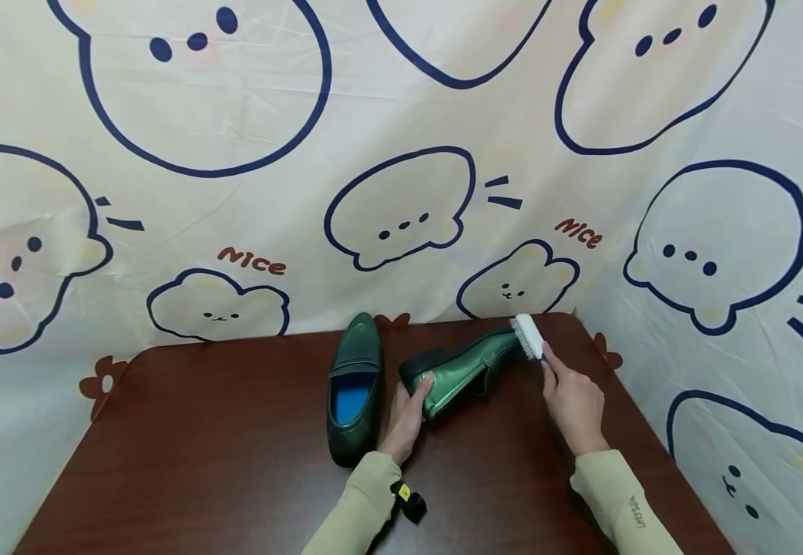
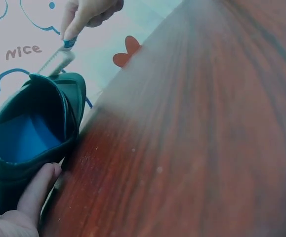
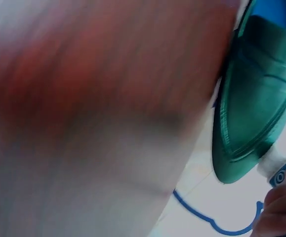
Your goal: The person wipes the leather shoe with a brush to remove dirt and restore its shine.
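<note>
My left hand grips a green loafer by its heel, with the shoe turned on its side and its toe pointing to the far right. In the left wrist view, the thumb presses along the shoe's side below the opening, where a blue insole shows. My right hand holds a small white brush with a blue part near the fingers. Its bristles are right at the loafer's toe, as the right wrist view also shows beside the toe.
A second green loafer stands upright on the brown table, left of the held one, with its toe toward the back. Cloth printed with cartoon faces hangs behind and beside the table. A small black item is by the left cuff.
</note>
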`<control>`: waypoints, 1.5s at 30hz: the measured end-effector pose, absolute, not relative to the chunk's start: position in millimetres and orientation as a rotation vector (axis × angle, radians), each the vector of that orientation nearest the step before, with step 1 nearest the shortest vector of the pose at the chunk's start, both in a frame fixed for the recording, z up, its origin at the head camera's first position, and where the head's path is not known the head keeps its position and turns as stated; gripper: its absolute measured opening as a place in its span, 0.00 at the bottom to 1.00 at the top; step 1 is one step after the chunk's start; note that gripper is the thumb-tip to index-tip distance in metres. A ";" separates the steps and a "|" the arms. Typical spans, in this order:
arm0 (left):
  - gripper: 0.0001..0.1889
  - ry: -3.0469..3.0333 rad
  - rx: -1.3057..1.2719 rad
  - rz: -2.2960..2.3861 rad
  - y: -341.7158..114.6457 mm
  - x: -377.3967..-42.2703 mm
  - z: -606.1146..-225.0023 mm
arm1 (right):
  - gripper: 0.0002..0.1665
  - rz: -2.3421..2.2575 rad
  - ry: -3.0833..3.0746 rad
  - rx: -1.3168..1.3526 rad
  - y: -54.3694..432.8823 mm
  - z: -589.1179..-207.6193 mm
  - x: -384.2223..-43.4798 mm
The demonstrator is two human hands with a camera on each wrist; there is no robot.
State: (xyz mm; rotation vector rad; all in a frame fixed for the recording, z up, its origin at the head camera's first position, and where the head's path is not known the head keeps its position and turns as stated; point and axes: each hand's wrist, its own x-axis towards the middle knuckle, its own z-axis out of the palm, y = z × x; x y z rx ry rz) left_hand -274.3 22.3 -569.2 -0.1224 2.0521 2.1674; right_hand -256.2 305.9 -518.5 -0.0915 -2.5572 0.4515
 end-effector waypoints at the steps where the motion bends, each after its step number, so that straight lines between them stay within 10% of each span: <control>1: 0.47 2.055 -0.123 2.169 22.0 -274.7 -569.4 | 0.27 0.469 -2.567 -0.084 304.2 -516.8 -256.2; 45: 0.37 1.610 -0.013 2.415 21.4 -279.3 -565.2 | 0.27 0.580 -2.616 0.061 287.3 -503.2 -270.5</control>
